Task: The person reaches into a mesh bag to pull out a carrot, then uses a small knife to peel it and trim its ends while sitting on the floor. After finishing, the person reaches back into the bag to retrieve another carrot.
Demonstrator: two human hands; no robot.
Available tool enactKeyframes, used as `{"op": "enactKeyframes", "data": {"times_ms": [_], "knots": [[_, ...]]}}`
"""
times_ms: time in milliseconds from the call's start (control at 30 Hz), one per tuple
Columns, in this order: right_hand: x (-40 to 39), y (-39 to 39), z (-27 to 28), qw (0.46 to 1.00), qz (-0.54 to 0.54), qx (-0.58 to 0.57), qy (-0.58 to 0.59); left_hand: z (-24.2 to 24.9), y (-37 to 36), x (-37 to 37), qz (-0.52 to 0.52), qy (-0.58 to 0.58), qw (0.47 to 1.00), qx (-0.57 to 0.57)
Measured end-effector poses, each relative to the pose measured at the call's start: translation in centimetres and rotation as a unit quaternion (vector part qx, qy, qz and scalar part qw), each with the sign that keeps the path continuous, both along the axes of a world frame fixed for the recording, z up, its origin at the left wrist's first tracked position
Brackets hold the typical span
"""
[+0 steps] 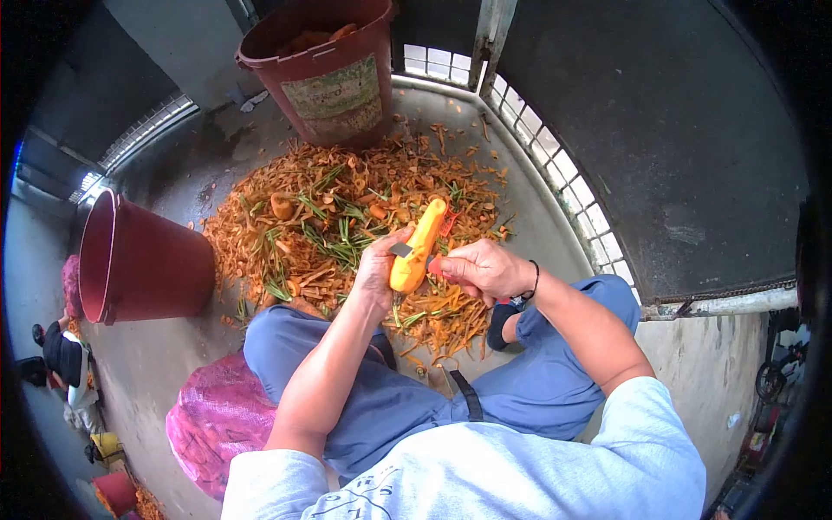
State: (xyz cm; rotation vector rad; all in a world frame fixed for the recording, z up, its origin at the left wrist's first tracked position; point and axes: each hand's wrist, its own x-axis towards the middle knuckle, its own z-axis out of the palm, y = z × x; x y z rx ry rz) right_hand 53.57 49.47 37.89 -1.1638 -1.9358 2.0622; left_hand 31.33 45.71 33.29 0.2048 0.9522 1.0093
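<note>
My left hand [378,270] is closed around a peeled orange carrot [423,243], which is tilted with its narrower end pointing up and away from me. My right hand [485,267] is closed on the red handle of a knife [435,266] beside the carrot's lower part. A grey piece of blade shows at the carrot's left side, near my left fingers; the carrot and hand hide part of it. Beneath both hands spreads a big heap of carrot peelings [303,225] mixed with green stalks and several carrot pieces.
A red bucket [342,100] with carrots inside stands behind the heap. Another red bucket [165,260] leans at the left. A pink mesh sack [221,420] lies by my left knee. A metal gate [659,156] borders the right; another person [69,364] is far left.
</note>
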Motion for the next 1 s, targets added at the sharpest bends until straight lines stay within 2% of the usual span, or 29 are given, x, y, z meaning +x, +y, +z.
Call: {"op": "enactKeyframes", "data": {"times_ms": [100,200,300,367,400,433,467,533,600,633,867,933,1000], "knots": [[0.1,-0.1,-1.0,0.999,-0.001,-0.025,0.044,-0.4,0.2,-0.1,-0.022,-0.004,1.0,0.005],[0.2,-0.1,-1.0,0.999,-0.005,0.007,0.04,-0.2,-0.1,-0.2,-0.04,-0.02,0.999,0.013],[0.5,0.3,-0.4,0.997,-0.018,0.054,0.053,-2.2,0.5,-0.7,-0.045,-0.05,0.997,0.038],[0.8,0.3,-0.9,0.973,-0.145,0.105,0.144,-3.8,0.7,-1.0,-0.025,-0.104,0.992,0.067],[0.6,0.4,-1.1,0.973,-0.143,0.106,0.145,-3.6,0.6,-0.8,-0.023,-0.104,0.992,0.068],[0.3,0.6,-1.2,0.933,-0.112,0.301,0.16,-3.3,0.6,-0.5,0.024,-0.108,0.992,0.052],[0.1,0.7,-1.2,0.855,-0.078,0.483,0.17,-3.0,0.6,-0.4,0.07,-0.113,0.99,0.036],[0.0,-0.1,-0.7,0.874,-0.045,0.468,0.125,-2.7,0.6,-0.1,0.082,-0.115,0.99,0.026],[-0.2,-0.5,-1.3,0.845,-0.007,0.531,0.07,-2.6,0.7,0.5,0.152,-0.11,0.982,0.038],[-0.3,-0.5,-1.2,0.845,-0.018,0.529,0.079,-2.4,0.6,0.5,0.156,-0.132,0.978,0.036],[-0.2,-0.4,-1.3,0.834,-0.036,0.55,0.025,-2.6,0.0,0.5,0.121,-0.084,0.987,0.064],[0.4,0.4,-1.4,0.822,-0.049,0.567,0.026,-1.4,-0.8,1.1,0.074,-0.073,0.991,0.089],[0.6,1.0,-1.5,0.827,-0.04,0.56,0.037,-2.2,-0.6,1.3,0.095,-0.077,0.991,0.058]]}}
